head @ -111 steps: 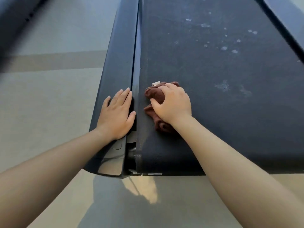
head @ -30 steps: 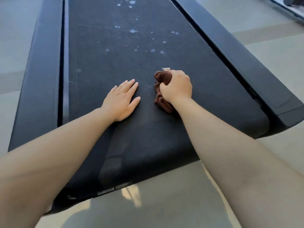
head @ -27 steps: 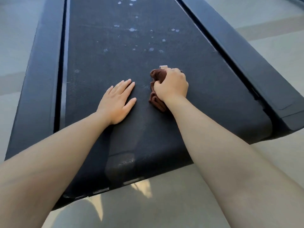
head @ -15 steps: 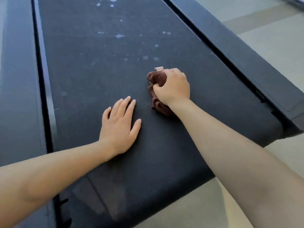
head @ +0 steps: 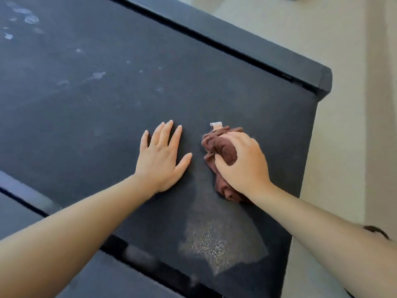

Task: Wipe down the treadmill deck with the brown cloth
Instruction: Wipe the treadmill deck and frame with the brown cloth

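Observation:
The black treadmill deck (head: 90, 108) fills most of the view and runs diagonally toward the upper left. My right hand (head: 243, 166) presses down on a bunched brown cloth (head: 221, 149) with a small white tag at its far end, near the deck's rear right part. Most of the cloth is under my palm. My left hand (head: 161, 155) lies flat on the belt just left of the cloth, fingers spread, holding nothing. Pale dusty smudges (head: 97, 75) mark the belt farther up, at the upper left.
The dark right side rail (head: 257, 50) ends in a rounded corner at the upper right. Part of the left side rail (head: 19, 214) shows at the lower left. Beige floor (head: 348, 125) lies beyond the deck's rear edge on the right. A lighter speckled patch (head: 208, 244) sits near the belt's end.
My view has swung, so the deck now runs diagonally. Both hands stay on the belt; my right hand with the cloth has moved back toward the belt's rear end, close beside my left hand.

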`<state>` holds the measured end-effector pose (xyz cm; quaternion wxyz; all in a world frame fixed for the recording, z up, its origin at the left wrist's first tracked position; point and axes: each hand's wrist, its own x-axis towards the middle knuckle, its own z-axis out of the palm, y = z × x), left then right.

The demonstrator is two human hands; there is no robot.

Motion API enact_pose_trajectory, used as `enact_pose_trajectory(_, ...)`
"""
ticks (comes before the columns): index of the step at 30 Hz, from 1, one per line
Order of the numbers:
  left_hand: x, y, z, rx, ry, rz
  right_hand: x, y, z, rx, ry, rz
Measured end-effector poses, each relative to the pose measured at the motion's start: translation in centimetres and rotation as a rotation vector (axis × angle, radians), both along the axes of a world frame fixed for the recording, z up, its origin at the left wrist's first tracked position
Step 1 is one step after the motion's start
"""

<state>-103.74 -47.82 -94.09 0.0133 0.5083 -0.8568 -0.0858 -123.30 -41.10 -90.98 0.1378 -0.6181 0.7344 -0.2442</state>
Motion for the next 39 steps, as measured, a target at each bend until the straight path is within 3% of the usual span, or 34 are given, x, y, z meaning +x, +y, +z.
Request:
enact_pose_trajectory(6, 0.1, 0.0, -0.2, 0.01, 0.037, -0.025, 1.3, -2.0, 0.5, 0.096, 0.087, -0.161)
enact_pose_trajectory(9, 0.3, 0.1, -0.1, 0.017, 0.031, -0.028, 1.4, -3.5, 1.2, 0.1, 0.038, -0.229)
enact_pose_trajectory(14, -0.6, -0.2, 0.4, 0.032, 0.034, -0.001, 1.6, 0.8, 0.3, 0.037, 0.003, -0.281)
enact_pose_trajectory(17, -3.8, -0.8, 1.2, 0.062, 0.052, -0.076, -2.2, 2.2, -0.1, 0.015, 0.027, -0.362)
enact_pose_trajectory(22, -13.6, -3.1, 1.5, 0.064, 0.11, -0.283, -10.7, -3.4, 0.2, -0.003, 0.015, -0.527)
enact_pose_trajectory(29, -17.2, -4.1, -0.4, -0.032, 0.054, -0.134, -15.0, -8.4, -0.2, -0.018, -0.025, -0.482)
enact_pose_trajectory(39, -17.3, -4.2, -0.3, -0.042, 0.102, -0.139, -13.9, -4.6, -0.7, -0.084, -0.047, -0.483)
